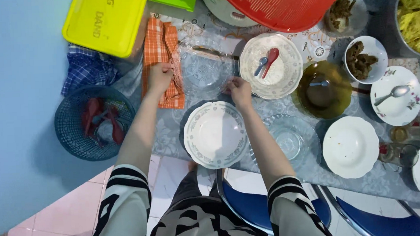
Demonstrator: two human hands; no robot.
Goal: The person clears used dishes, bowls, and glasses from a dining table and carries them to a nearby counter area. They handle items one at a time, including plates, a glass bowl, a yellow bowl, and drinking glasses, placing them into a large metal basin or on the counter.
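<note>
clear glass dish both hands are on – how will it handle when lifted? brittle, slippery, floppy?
The clear glass dish looks rigid and patterned, so probably stiff and breakable if knocked against the white plate beside it. Its smooth sheen hints at a slippery rim; the left hand and right hand grip opposite edges. Likely fairly heavy for its size.

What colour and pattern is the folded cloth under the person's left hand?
The folded cloth is orange with a white check pattern, seen in the head view beneath the left hand.
</note>
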